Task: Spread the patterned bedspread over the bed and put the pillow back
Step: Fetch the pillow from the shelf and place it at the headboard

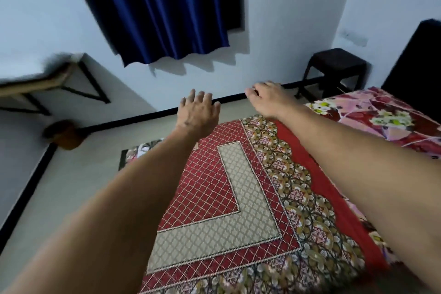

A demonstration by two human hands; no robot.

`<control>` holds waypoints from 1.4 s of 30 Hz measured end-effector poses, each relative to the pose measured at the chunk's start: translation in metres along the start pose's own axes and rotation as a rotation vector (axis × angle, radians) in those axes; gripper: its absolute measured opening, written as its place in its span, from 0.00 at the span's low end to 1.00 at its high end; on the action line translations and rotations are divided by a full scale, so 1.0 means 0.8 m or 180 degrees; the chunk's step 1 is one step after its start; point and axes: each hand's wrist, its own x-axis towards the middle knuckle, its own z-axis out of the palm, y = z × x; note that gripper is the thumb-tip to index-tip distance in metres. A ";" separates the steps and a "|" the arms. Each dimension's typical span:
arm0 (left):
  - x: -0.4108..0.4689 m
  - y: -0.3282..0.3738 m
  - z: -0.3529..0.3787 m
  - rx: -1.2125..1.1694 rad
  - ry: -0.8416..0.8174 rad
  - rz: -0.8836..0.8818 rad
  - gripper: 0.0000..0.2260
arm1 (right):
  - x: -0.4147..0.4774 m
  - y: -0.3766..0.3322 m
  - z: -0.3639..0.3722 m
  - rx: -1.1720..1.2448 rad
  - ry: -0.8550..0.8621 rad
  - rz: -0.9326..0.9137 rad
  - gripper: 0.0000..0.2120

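The red patterned bedspread [241, 198], with a gold lattice panel and a floral border, lies flat under both my arms and fills the lower middle. Both arms reach forward over it. My left hand [198, 112] is raised above its far edge with the fingers spread and holds nothing. Just past the far right corner of the bedspread, my right hand [267, 98] hovers with its fingers loosely extended, empty. A pink and red floral sheet [372, 117] shows on the bed to the right of the bedspread. No pillow is in view.
A dark stool [334, 69] stands by the white wall at the far right. A blue curtain [167, 12] hangs on the wall ahead. A shelf on brackets [47, 81] is at the left, a brown object [64, 133] below it. A patterned mat [138, 153] lies on the floor.
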 end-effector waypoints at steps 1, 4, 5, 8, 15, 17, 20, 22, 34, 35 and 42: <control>-0.009 -0.016 -0.009 0.0019 0.0025 -0.0079 0.26 | 0.001 -0.018 -0.007 -0.0013 0.0022 -0.0024 0.30; -0.050 -0.070 -0.042 0.0140 0.0075 -0.0509 0.27 | -0.018 -0.086 -0.024 -0.0193 -0.0046 -0.0367 0.30; -0.061 -0.081 -0.051 0.0174 0.0107 -0.0620 0.27 | -0.023 -0.100 -0.028 -0.0244 -0.0059 -0.0491 0.30; -0.094 -0.104 -0.074 0.0243 0.0289 -0.0864 0.26 | -0.032 -0.143 -0.031 -0.0258 -0.0059 -0.0743 0.30; -0.178 -0.153 -0.128 0.0434 0.0555 -0.1486 0.25 | -0.051 -0.247 -0.018 -0.0340 -0.0142 -0.1477 0.31; -0.203 -0.180 -0.144 0.0534 0.0616 -0.1680 0.26 | -0.060 -0.282 -0.018 -0.0297 -0.0149 -0.1698 0.31; -0.237 -0.221 -0.162 0.0626 0.0714 -0.1908 0.26 | -0.068 -0.335 -0.020 -0.0236 -0.0114 -0.2006 0.30; -0.261 -0.247 -0.170 0.0706 0.0744 -0.2019 0.26 | -0.074 -0.373 -0.022 -0.0164 -0.0051 -0.2141 0.29; -0.356 -0.443 -0.193 0.0798 0.0802 -0.2165 0.24 | -0.106 -0.592 0.047 -0.0010 -0.0031 -0.2348 0.26; -0.359 -0.460 -0.199 0.0812 0.0833 -0.2152 0.24 | -0.107 -0.607 0.052 0.0031 -0.0011 -0.2316 0.26; -0.391 -0.560 -0.228 0.0710 0.0850 -0.2095 0.22 | -0.121 -0.712 0.078 0.0125 -0.0075 -0.2214 0.28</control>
